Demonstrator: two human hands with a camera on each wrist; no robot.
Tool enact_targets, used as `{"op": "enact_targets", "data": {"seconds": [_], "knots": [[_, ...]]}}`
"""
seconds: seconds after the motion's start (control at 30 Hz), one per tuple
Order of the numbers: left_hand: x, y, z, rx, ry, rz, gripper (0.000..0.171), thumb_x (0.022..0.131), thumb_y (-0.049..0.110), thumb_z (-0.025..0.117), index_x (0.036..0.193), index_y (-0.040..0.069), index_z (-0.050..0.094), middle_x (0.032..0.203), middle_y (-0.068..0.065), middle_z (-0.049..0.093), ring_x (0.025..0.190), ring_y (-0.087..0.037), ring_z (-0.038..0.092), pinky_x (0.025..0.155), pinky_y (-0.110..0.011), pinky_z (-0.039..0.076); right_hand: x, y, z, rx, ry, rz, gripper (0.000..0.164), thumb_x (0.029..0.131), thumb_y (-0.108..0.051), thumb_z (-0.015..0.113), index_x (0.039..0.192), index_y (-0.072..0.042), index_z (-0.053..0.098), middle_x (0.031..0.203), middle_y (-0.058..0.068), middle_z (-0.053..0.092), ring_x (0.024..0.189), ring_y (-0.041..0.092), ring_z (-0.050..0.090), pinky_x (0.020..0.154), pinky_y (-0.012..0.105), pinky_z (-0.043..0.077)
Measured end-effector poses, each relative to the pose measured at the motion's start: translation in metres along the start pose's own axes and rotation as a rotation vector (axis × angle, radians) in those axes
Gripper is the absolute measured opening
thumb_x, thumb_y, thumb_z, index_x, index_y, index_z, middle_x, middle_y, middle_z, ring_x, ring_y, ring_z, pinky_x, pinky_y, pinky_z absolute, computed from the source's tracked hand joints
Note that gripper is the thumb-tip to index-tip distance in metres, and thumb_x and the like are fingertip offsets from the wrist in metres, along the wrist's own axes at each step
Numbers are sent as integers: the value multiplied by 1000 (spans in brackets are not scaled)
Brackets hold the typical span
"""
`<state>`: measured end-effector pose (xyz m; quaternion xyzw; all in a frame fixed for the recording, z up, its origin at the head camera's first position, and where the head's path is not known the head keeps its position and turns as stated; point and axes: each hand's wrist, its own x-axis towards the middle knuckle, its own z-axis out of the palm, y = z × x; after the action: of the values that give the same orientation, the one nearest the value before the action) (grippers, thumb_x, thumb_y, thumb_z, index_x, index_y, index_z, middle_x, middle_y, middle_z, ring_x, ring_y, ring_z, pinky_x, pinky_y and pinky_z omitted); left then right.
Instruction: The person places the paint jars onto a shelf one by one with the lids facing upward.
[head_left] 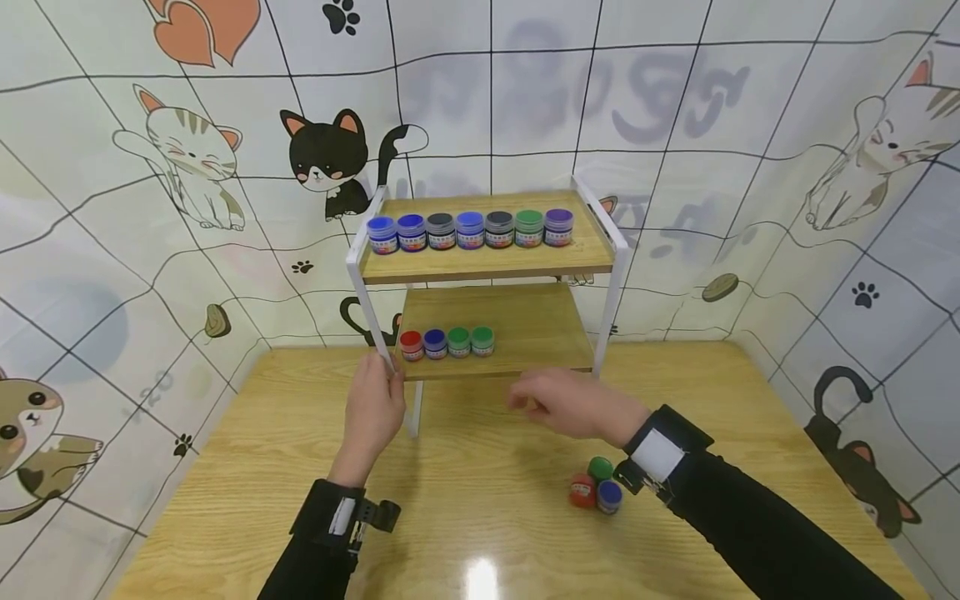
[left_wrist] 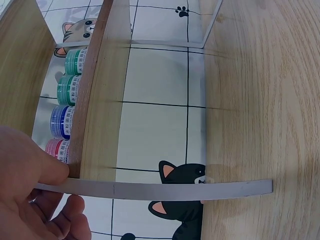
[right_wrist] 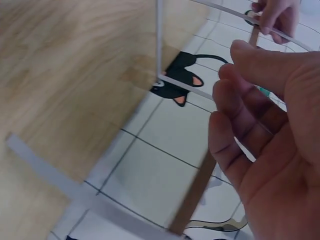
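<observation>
A two-tier rack with wooden shelves and white metal legs stands on the table. My left hand grips its left front leg at the lower shelf's corner, thumb on one side and fingers curled on the other. In front of the lower shelf, toward its right, hovers my right hand, fingers loosely bent and nothing between them. Four-colour order on that shelf's left runs from a red-lidded paint jar through a blue-lidded jar to two green-lidded jars.
Several paint jars with blue, black, green and purple lids line the upper shelf. On the table, near my right forearm, cluster a red jar, a green-lidded jar and a blue-lidded jar. Cat-printed sheeting surrounds the table.
</observation>
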<state>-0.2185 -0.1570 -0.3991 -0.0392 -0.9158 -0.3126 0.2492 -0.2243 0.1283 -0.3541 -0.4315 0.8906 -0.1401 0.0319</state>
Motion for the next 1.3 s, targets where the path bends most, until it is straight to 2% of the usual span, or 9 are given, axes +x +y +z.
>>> {"op": "enact_targets", "data": {"seconds": [0.23,0.43,0.63,0.83,0.97,1.07,1.17,1.3], "knots": [[1,1,0,8,0,-6,10,95,2,55,103,-2,53,89,-14,53,74,-25,51,60,-31,40,-23,14,19,50,-130,91,19,89,-17,70,107,-17,68,97,-3,67,74,5,54,70,24,47],[1,0,0,8,-7,-15,11,95,4,55,104,-3,53,88,-14,52,73,-25,50,59,-30,39,-40,27,34,88,-198,158,21,86,-18,73,106,-17,67,97,0,66,73,5,54,70,26,48],[1,-1,-1,6,-30,-29,11,96,5,54,105,-2,52,90,-14,52,75,-26,50,60,-32,40,-52,35,46,117,-230,211,25,83,-19,75,106,-15,66,96,-1,66,73,6,53,69,27,46],[1,0,-1,4,-13,-11,10,96,4,55,104,-2,53,89,-15,52,75,-26,50,60,-32,40,-57,34,51,156,-264,287,29,82,-24,78,106,-15,65,96,-2,66,87,15,59,76,34,48],[1,0,-1,7,-16,-15,10,96,4,55,103,-2,53,89,-15,52,74,-26,50,59,-31,39,-57,34,53,120,-257,262,35,75,-20,83,105,-15,66,91,-4,67,87,16,61,75,32,49],[1,0,-1,8,-19,-18,10,96,4,54,103,-2,53,89,-14,52,75,-25,50,60,-31,39,-56,35,57,64,-247,232,40,67,-21,87,102,-17,67,87,-9,68,84,11,62,77,30,47],[1,0,-1,6,-16,-12,10,96,4,55,104,-2,53,89,-14,52,75,-25,50,60,-31,39,-56,35,61,7,-251,226,42,65,-27,88,99,-19,67,83,-15,66,78,5,57,82,33,40],[1,0,-1,4,-14,-5,11,95,3,55,104,-4,53,89,-15,52,75,-26,50,61,-32,40,-58,35,67,-45,-244,220,41,63,-32,89,95,-21,67,75,-16,60,71,4,46,80,34,32]]}}
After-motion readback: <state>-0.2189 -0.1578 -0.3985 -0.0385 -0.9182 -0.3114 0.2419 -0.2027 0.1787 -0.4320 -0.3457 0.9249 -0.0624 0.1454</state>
